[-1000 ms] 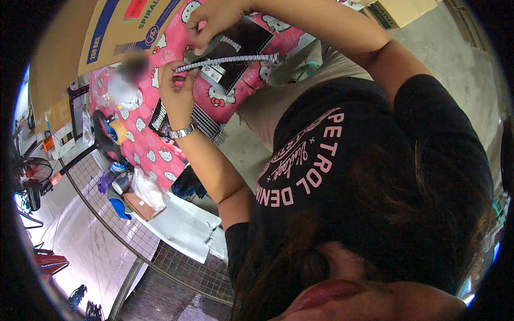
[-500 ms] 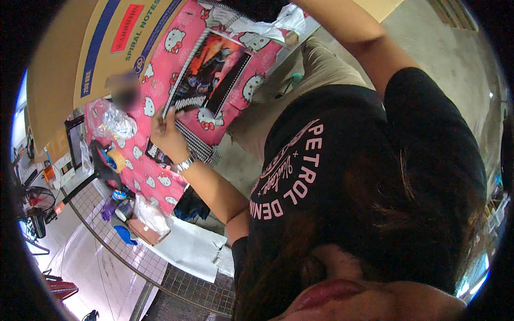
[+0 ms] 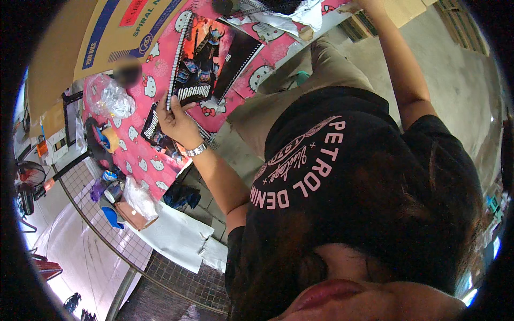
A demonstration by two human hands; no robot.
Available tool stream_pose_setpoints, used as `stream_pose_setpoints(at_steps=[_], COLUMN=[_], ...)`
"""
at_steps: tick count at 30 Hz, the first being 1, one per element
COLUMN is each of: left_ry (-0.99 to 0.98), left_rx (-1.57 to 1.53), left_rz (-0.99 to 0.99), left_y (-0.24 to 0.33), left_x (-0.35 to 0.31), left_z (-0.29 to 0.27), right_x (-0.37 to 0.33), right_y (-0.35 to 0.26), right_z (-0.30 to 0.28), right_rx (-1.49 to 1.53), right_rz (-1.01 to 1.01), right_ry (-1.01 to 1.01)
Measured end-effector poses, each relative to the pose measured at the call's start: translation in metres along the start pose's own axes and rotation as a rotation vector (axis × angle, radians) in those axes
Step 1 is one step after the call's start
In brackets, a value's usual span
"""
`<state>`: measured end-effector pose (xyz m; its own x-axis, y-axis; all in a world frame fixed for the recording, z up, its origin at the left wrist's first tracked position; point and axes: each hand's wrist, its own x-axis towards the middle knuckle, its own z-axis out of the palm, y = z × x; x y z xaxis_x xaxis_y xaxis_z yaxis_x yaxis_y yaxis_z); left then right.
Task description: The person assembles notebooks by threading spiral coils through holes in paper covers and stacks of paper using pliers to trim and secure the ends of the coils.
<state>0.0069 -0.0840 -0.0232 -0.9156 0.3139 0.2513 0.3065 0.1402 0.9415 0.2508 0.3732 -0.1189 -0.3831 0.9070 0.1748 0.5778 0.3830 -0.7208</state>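
Note:
A spiral notebook (image 3: 201, 59) with a red and black picture cover lies on the pink cat-patterned table cover (image 3: 140, 176). Beside it, partly underneath, sits a black notebook (image 3: 235, 61) with a row of punched holes along its edge. My left hand (image 3: 179, 123), with a metal watch at the wrist, is at the near left corner of the picture notebook. Its fingers are apart and touch that corner. More dark-covered notebooks (image 3: 155, 131) lie partly under this hand. At the top edge my right hand (image 3: 368, 3) is mostly cut off, its fingers hidden.
A large cardboard box (image 3: 101, 40) stands at the table's far left. Clear plastic wrap (image 3: 110, 99), a tape roll (image 3: 111, 139) and a brown pouch (image 3: 136, 214) lie along the left side. Crumpled white paper (image 3: 289, 21) is at the top, wooden pallets (image 3: 463, 27) at upper right.
The view has shifted slightly. The picture notebook's near edge, where stacked page edges showed before, now lies flatter with its cover in view. My right arm has straightened, its hand moving off the top edge.

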Motion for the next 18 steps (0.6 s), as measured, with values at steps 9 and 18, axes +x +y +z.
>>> stream_pose_setpoints(at_steps=[9, 18], left_ry=[0.038, 0.014], left_rx=[0.002, 0.074], left_rz=[0.015, 0.046], left_y=[-0.005, -0.011], left_x=[-0.004, -0.011], left_z=[0.002, -0.005], right_x=[-0.114, -0.186], right_y=[-0.218, -0.274], right_z=[0.039, 0.079], right_rx=[0.494, 0.288], right_rz=[-0.854, -1.186], right_ry=[-0.364, -0.561])
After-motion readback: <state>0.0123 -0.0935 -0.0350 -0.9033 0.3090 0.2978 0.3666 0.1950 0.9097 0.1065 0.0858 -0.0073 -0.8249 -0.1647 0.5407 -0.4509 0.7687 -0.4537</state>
